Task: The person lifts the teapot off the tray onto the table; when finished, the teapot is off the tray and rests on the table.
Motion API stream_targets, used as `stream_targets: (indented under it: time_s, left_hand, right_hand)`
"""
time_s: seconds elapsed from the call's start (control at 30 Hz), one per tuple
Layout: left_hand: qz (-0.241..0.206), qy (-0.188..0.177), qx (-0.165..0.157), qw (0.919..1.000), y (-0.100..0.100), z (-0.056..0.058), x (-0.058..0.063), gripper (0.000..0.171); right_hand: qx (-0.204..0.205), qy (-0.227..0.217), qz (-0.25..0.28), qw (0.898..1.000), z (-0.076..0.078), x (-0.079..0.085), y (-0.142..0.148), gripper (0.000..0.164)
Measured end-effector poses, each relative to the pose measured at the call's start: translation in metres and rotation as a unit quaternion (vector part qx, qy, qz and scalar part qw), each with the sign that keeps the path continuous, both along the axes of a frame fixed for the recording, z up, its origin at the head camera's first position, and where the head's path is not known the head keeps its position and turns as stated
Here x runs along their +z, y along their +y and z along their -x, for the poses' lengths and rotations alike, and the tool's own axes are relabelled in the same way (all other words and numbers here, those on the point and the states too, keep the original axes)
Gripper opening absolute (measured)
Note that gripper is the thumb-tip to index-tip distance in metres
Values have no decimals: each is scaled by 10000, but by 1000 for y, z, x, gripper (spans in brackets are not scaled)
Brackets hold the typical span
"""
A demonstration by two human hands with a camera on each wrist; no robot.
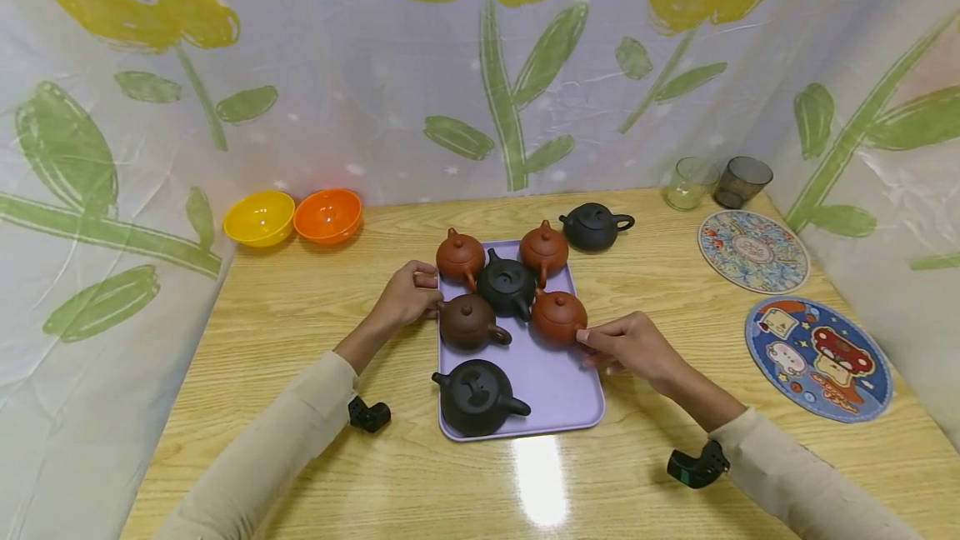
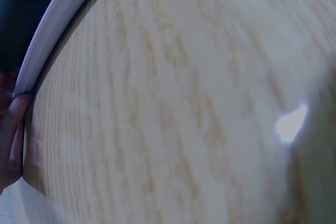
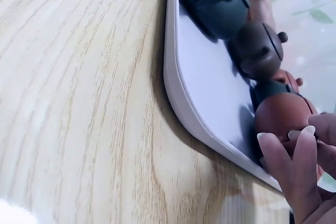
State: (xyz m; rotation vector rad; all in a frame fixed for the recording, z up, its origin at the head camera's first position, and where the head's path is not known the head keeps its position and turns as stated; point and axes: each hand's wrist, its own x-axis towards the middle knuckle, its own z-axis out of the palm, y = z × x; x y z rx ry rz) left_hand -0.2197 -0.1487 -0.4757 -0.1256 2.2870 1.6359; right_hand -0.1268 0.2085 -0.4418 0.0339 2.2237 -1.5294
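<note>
A lilac tray carries several small clay teapots. At its right side, my right hand pinches the handle of a reddish-brown teapot; the fingers cover that handle. My left hand grips the tray's left rim beside a dark brown teapot; in the left wrist view, the thumb lies against the rim. Between the two hands stands a black teapot, with reddish teapots to its back left and back right. A larger black teapot occupies the front left corner.
Behind the tray, to the right, another black teapot sits on the wooden table. Yellow and orange bowls stand at the back left. Two glasses and two round mats lie toward the right, before a flowered curtain.
</note>
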Motion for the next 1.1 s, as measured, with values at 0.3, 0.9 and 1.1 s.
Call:
stream_targets:
  time_s: [0.3,0.9,1.1]
  left_hand:
    - [-17,-24,27,10000,0,1,-2,50]
    - [-9,-35,79,10000,1,0,-2,50]
    - [-68,-45,61,9999,1,0,-2,51]
  right_hand:
    - [45,44,-41,10000,0,5,12,38]
    - [73,241,81,9996,6,18,32,36]
    - [63,241,198,9995,9,19,36,36]
